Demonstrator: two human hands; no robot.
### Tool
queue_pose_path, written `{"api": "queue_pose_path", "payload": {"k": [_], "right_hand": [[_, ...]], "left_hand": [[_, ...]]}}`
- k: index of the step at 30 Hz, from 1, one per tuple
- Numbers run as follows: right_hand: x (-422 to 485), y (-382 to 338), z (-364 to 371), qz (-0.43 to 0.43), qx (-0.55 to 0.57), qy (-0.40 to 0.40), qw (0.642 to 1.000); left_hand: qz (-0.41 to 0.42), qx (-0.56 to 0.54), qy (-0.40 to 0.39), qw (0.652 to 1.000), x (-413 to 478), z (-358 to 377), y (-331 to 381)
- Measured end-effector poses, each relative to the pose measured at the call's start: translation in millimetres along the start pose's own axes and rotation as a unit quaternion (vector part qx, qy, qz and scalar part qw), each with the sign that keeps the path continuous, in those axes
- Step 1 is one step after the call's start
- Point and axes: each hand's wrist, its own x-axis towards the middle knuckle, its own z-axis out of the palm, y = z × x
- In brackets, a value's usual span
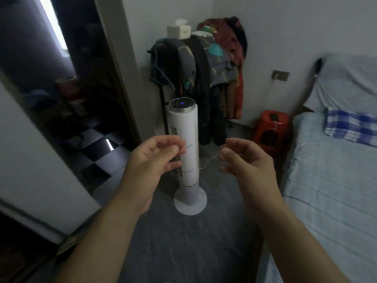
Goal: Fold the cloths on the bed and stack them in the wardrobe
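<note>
A: Head view, hands first.

B: Both are raised over the dark floor [183, 242], apart from each other. Left hand [151, 160]: the grip is nearly closed, thumb pressed to forefinger, other fingers curled. It's blurred, so I cannot tell if anything sits in that pinch. Right hand [248, 162]: the grip is tight, thumb and forefinger nipping a thin pale thread [211, 159] that sags toward the left hand.

A: Task item?

B: A checked cloth [350, 127], blue and white, lies folded on the bed [326, 190] at the right. It's just below the grey pillow [346, 82] and well apart from both hands.

A: Anything else?

B: A white tower fan [183, 123] stands upright on the floor just behind the hands, with a blue light on top. Behind it is a clothes rack [204, 68] with a tissue box [179, 30] on top. A red stool [271, 129] stands between rack and bed, carrying a phone [273, 116]. A wall socket [281, 75] is above it.
</note>
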Motion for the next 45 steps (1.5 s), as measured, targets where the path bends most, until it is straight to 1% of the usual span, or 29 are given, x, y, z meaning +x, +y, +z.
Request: {"api": "queue_pose_path", "payload": {"k": [4,9,14,17,23,29,34,40,45], "right_hand": [[48,14,-5,0.000,-0.041,0.048,0.998],[112,20,-15,0.000,-0.062,0.145,0.988],[161,21,-45,0.007,-0.061,0.238,0.969],[175,25,-70,0.018,-0.070,0.291,0.954],[198,41,-133,0.024,-0.057,0.398,0.915],[234,51,-206,0.012,-0.048,0.440,0.897],[280,42,-266,0.000,-0.050,0.453,0.890],[329,52,-314,0.006,-0.053,0.480,0.876],[389,70,-350,0.012,-0.066,0.518,0.852]], "left_hand": [[-0.011,-0.017,-0.066,0.998,74,21,-23],[-0.027,-0.023,-0.140,0.989,165,53,-44],[-0.048,-0.047,-0.212,0.975,245,103,-57],[-0.063,-0.059,-0.262,0.961,275,142,-71],[-0.101,-0.051,-0.358,0.927,303,238,-108],[-0.119,-0.041,-0.407,0.905,326,331,-132],[-0.106,-0.034,-0.440,0.891,353,410,-134],[-0.121,-0.019,-0.465,0.877,394,474,-155],[-0.136,-0.023,-0.496,0.858,450,531,-188]]}}
